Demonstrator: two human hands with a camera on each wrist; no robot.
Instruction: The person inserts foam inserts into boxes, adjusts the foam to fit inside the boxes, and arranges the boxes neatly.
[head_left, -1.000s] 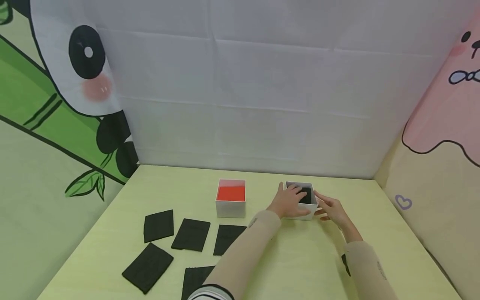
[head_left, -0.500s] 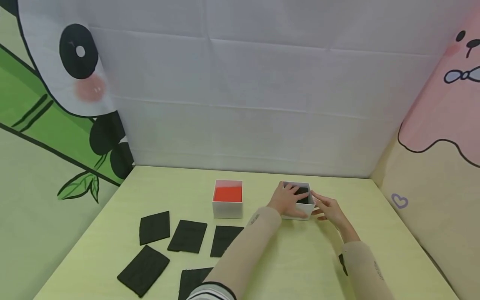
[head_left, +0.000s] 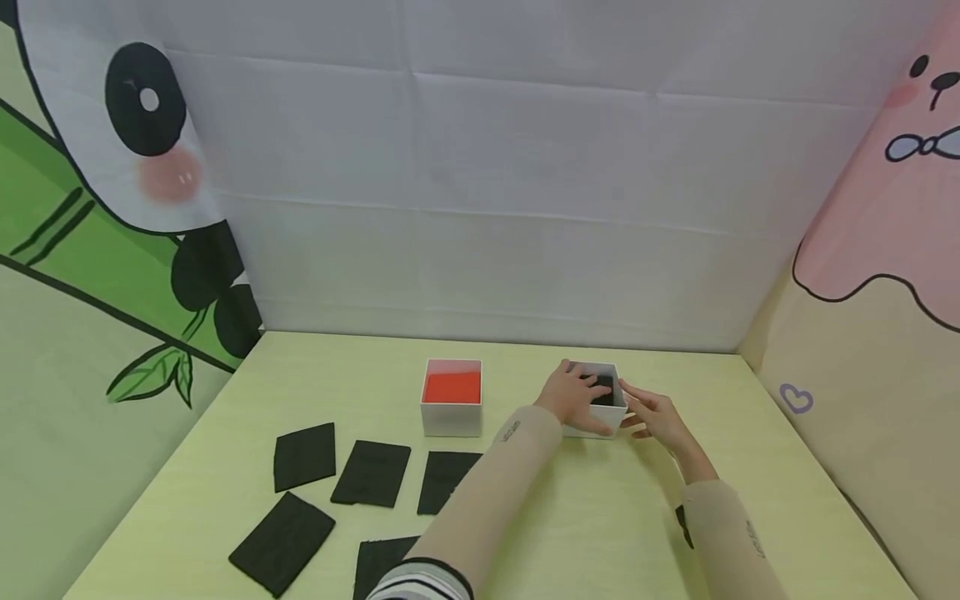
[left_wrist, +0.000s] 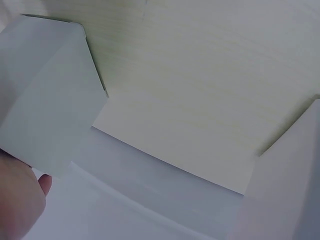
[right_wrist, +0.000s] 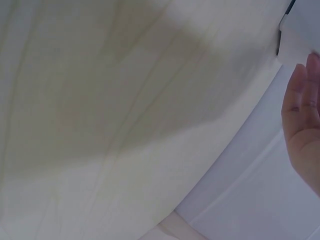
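My left hand (head_left: 573, 400) reaches to a small white box (head_left: 600, 419) at the right back of the table. Its spread fingers lie over the opening, partly hiding black material (head_left: 603, 390) inside. The thumb lies along the front wall. At the box's right side is my right hand (head_left: 660, 421), its lightly bent fingers against that wall. The box's pale outer wall (left_wrist: 55, 100) fills the upper left of the left wrist view, with part of the left hand (left_wrist: 17, 200) below it. In the right wrist view, fingertips of the right hand (right_wrist: 302, 112) meet the box corner (right_wrist: 295, 45).
A second white box (head_left: 452, 421) holding red material (head_left: 452, 387) stands left of the hands. Several black square pieces (head_left: 371, 473) lie across the table's left front. The left sleeve (head_left: 487, 492) overlaps some. Behind rises a white cloth backdrop (head_left: 480, 192).
The head view has drifted slightly, so the table things appear a little further left. Both hands keep nearly the same place and pose at the box.
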